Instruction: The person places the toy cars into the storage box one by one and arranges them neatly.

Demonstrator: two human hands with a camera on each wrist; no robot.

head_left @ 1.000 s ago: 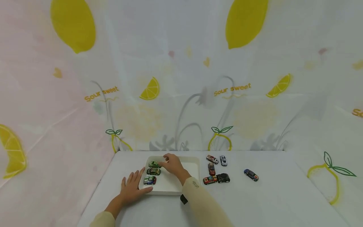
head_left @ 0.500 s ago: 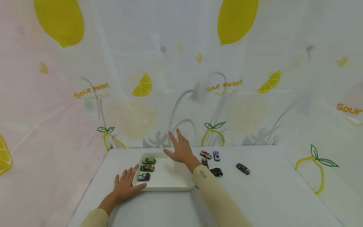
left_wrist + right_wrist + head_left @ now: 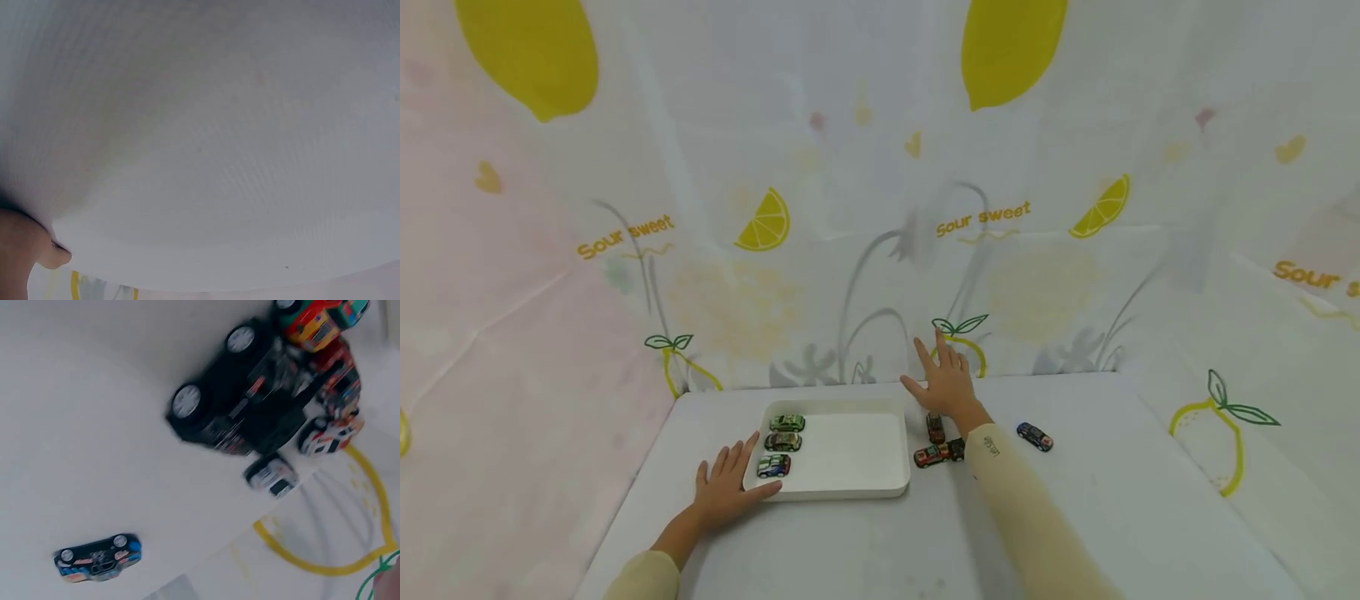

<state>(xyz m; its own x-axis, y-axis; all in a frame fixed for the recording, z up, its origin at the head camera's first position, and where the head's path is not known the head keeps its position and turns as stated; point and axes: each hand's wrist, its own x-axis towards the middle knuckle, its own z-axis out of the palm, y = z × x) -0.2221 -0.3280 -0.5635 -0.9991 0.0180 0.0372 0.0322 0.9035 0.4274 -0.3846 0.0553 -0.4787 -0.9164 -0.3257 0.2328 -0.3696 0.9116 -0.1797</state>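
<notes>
My left hand [image 3: 724, 487] rests at the left end of a white tray [image 3: 827, 493], thumb along its front rim and fingers spread on its left side. Lined up inside that end are a green toy car [image 3: 787, 423], a darker green-and-red one [image 3: 783, 442] and a white, green and blue one [image 3: 773, 466]. My right hand [image 3: 947, 383], fingers spread and holding nothing, hovers right of the tray above a group of toy cars. Under it show a red car [image 3: 935, 427], a red-and-yellow car [image 3: 931, 454] and a black car [image 3: 231, 394], partly covered by the sleeve in the head view.
The right wrist view shows a silver-white car [image 3: 272, 475] and a white-and-orange car [image 3: 328, 436] at the back of the group, hidden in the head view. Off to the right lies a blue car [image 3: 1035, 437]. A lemon-print curtain [image 3: 850, 292] stands behind the white table [image 3: 850, 550].
My right hand has left the green car in the tray, lifted and moved right over the loose cars with its fingers spread. My left hand has stayed at the tray. The head view has shifted slightly.
</notes>
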